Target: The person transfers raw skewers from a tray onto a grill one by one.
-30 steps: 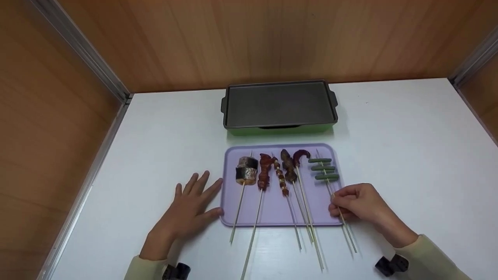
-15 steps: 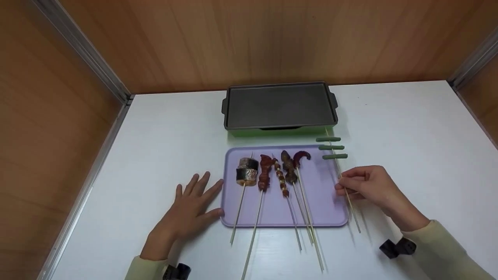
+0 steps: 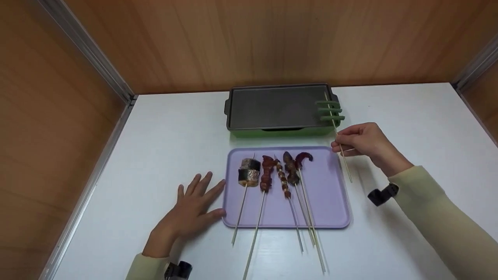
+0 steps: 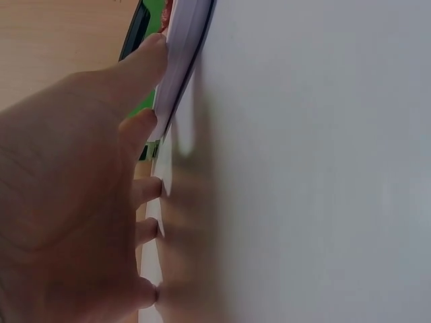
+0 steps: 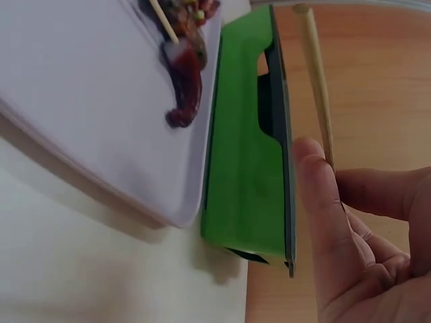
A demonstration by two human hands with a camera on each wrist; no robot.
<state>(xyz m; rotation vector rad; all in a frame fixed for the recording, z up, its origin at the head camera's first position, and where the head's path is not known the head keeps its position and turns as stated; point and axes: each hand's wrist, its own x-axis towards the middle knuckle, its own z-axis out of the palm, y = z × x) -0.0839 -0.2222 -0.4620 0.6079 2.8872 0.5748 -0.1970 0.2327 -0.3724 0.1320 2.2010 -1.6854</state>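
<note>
My right hand (image 3: 367, 144) pinches the stick of a skewer (image 3: 330, 110) with three green, bean-like pieces between thumb and fingers. Those pieces are over the right end of a black griddle plate (image 3: 276, 107) on a green base (image 5: 249, 155); whether they touch it I cannot tell. In the right wrist view only the bare stick (image 5: 316, 81) shows. My left hand (image 3: 186, 214) lies spread on the table, thumb and index fingertips against the left rim of a purple tray (image 3: 328, 202). Across this tray lie several skewers, among them a thick black-and-silver one (image 3: 249, 171) and a red one (image 3: 267, 173).
More skewers on the tray are a thin beaded one (image 3: 283, 181), a brown one (image 3: 291, 169) and one with a curled dark-red tentacle shape (image 3: 302, 158). Their sticks overhang the front rim. Wooden panels (image 3: 175, 42) stand behind the white table (image 3: 404, 124) and at its sides.
My right hand has lifted the green-pieced skewer off the tray's right side and carried it away from me to above the griddle's right end. The left hand stays at the tray's rim.
</note>
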